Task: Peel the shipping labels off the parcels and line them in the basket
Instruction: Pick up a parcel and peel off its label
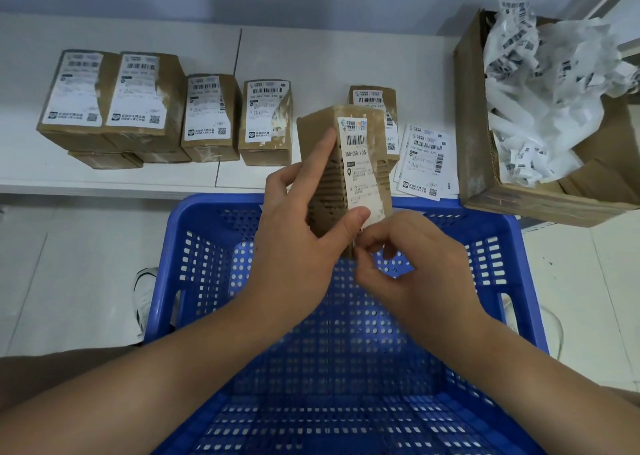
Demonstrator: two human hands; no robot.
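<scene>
My left hand (298,232) grips a small brown parcel (320,142) upright above the far end of the blue perforated basket (491,243). A white shipping label (360,170) runs down the parcel's front face, partly torn along its left side. My right hand (405,264) pinches the label's lower edge just under my left thumb. Several labelled brown parcels (211,115) stand in a row on the white shelf (311,59) behind the basket. One more parcel (374,97) stands behind the held one.
Loose peeled labels (424,160) lie flat on the shelf to the right of the held parcel. An open cardboard box (474,125) at the far right is stuffed with crumpled label scraps (540,83). A shoe (145,295) shows on the tiled floor left of the basket.
</scene>
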